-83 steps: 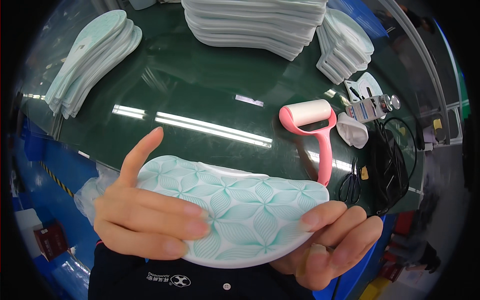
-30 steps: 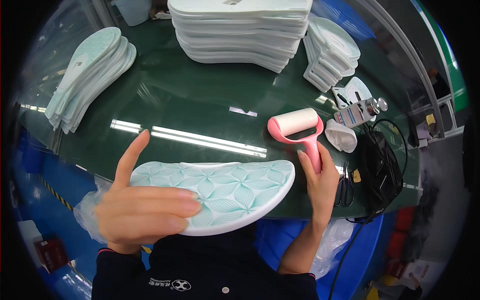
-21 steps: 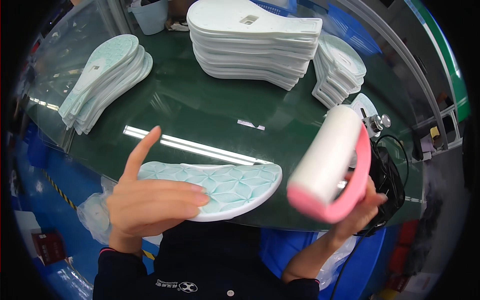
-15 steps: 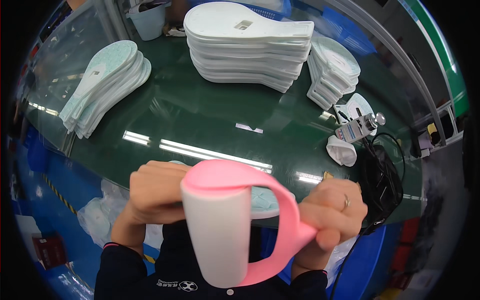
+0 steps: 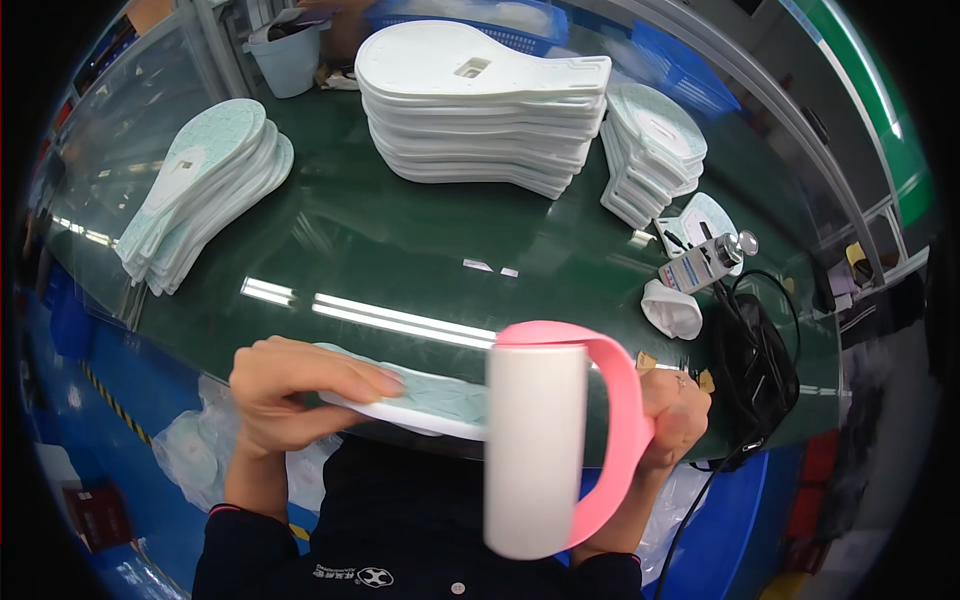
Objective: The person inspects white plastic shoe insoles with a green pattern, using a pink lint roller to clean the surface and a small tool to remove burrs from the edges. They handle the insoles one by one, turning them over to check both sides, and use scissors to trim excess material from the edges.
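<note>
My left hand [image 5: 300,385] grips a flat insole [image 5: 430,400] with a pale green patterned top and a white underside, held level just in front of my chest. My right hand [image 5: 672,410] is closed around the pink handle of a lint roller [image 5: 540,450]. The roller's white cylinder stands upright and lies against the right end of the insole, hiding that end.
On the dark green table [image 5: 400,250] stand a pile of green insoles [image 5: 200,185] at the left, a tall pile of white soles [image 5: 480,110] at the back and a smaller pile [image 5: 650,150] at the right. Black cables [image 5: 750,360] and a small tool [image 5: 700,265] lie at the right edge.
My right hand left the insole, took the pink lint roller off the table at the right and brought it onto the insole. The insole tilted from facing me to lying flat.
</note>
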A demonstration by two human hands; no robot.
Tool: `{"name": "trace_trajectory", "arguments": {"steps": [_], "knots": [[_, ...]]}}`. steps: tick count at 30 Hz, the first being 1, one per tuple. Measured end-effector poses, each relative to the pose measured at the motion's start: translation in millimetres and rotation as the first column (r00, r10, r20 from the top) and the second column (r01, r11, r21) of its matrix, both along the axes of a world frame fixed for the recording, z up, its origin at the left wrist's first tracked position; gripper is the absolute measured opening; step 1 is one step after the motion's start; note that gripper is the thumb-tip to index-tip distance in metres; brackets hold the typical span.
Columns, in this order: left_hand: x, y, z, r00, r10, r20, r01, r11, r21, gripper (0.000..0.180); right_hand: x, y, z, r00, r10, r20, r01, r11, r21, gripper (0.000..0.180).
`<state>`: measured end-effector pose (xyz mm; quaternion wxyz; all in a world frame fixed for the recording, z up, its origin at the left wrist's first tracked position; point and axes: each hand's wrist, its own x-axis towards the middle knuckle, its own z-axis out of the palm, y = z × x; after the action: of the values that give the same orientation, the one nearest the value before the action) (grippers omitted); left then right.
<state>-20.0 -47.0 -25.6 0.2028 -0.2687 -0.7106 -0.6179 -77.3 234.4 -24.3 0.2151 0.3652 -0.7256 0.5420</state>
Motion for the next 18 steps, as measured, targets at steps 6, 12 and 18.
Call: {"name": "trace_trajectory", "arguments": {"steps": [6, 12, 18], "knots": [[4.1, 11.2, 4.8, 0.995, 0.101, -0.016, -0.102, 0.972, -0.213, 0.014, 0.1, -26.6, 22.7, 0.991, 0.102, -0.087, -0.095, 0.992, 0.085, 0.045], [8.6, -6.8, 5.4, 0.992, 0.098, -0.079, -0.094, 0.994, 0.055, 0.019, 0.9, 36.2, -9.5, 0.994, -0.103, 0.041, 0.092, 0.973, 0.211, 0.043], [1.0, 8.6, 2.8, 0.999, 0.035, 0.016, -0.033, 0.994, -0.107, 0.018, 4.6, 1.4, 6.0, 0.993, 0.119, -0.005, -0.119, 0.992, 0.037, 0.040]]}}
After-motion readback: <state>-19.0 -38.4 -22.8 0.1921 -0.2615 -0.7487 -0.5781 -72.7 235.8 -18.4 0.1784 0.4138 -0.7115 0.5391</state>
